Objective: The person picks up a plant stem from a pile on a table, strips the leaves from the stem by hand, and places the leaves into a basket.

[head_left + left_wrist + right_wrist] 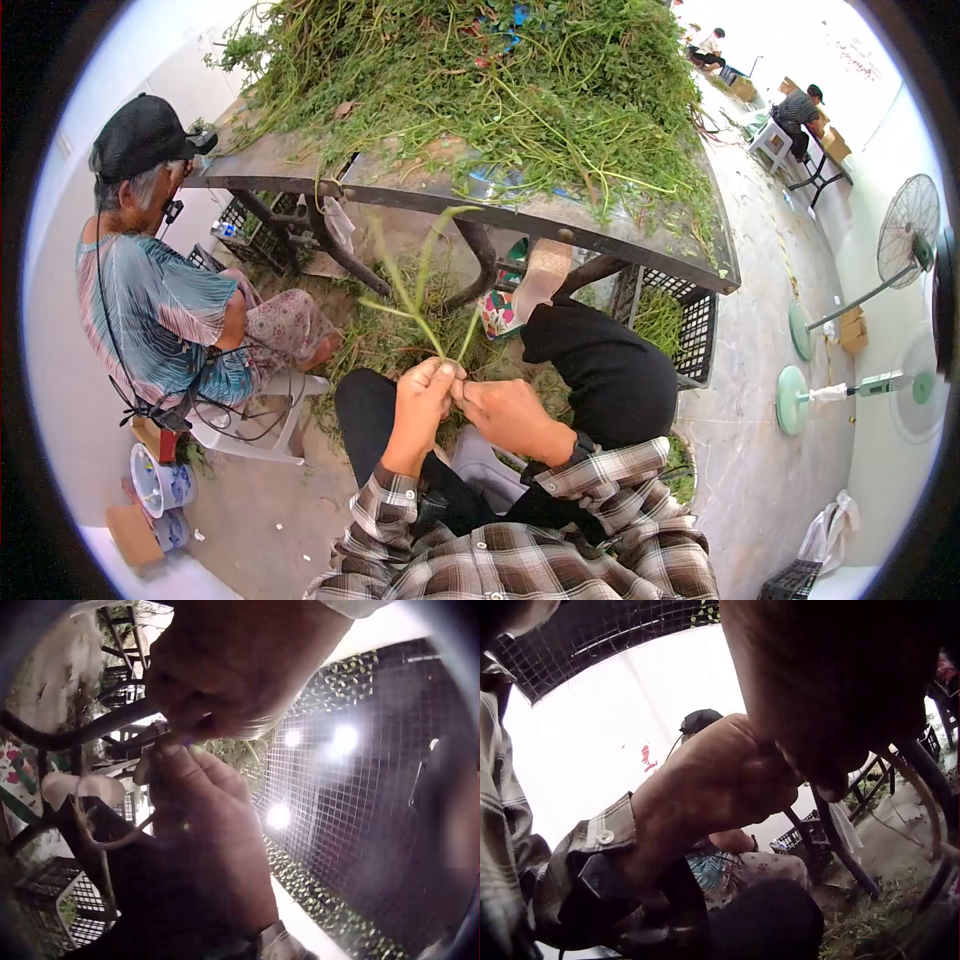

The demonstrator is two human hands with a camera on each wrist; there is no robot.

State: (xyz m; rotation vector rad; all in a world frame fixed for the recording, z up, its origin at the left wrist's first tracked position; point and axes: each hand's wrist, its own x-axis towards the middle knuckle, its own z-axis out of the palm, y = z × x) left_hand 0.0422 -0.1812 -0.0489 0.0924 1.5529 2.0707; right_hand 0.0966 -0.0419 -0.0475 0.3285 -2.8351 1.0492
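Observation:
A forked green plant stem (418,312) stands up from between my two hands, its branches blurred at the top. My left hand (424,405) pinches its base, thumb on top. Close against it, my right hand (515,415) has its fingers curled at the same base. In the left wrist view the left hand (225,667) is above and the right hand (214,832) below, fingertips meeting. The right wrist view shows the left hand (720,780) behind the dark right hand (810,682). The hands hide the stem's lower end.
A large heap of green plants (480,110) covers the table (440,205) ahead. At left a person in a black cap (145,135) sits on a white stool (250,430). A black crate (690,325) stands right of my knee; fans (908,235) stand farther right. Plant scraps litter the floor.

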